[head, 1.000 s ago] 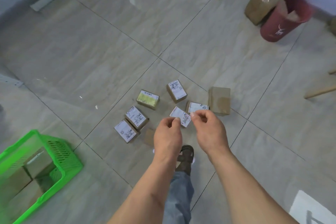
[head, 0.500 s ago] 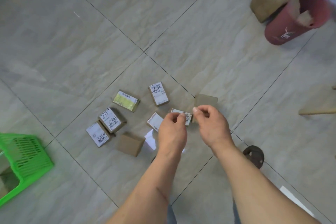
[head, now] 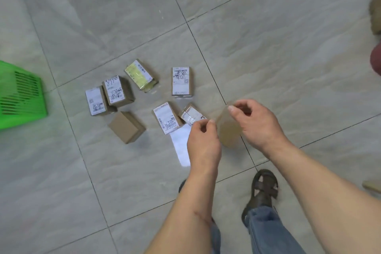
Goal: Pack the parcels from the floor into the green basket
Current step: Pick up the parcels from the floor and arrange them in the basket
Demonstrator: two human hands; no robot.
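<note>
Several small cardboard parcels lie on the tiled floor: a yellow-labelled one (head: 140, 75), white-labelled ones (head: 181, 83) (head: 115, 90) (head: 95, 101) (head: 166, 118), and a plain brown one (head: 126, 127). My left hand (head: 203, 138) hovers over another labelled parcel (head: 192, 114) and partly hides it, fingers loosely curled and holding nothing. My right hand (head: 253, 123) is beside it with its thumb above a blurred plain brown parcel (head: 228, 130); I see no grip on it. The green basket (head: 20, 97) sits at the left edge, mostly cut off.
A white slip of paper (head: 182, 144) lies on the floor under my left hand. My sandalled foot (head: 263, 187) stands below the hands. A red bin (head: 376, 62) and a brown package (head: 376, 16) are at the right edge.
The view has tilted down and shifted right, so the basket slid to the left edge. Both hands stayed together over the right-hand parcels, now slightly further apart. Neither hand took hold of a parcel.
</note>
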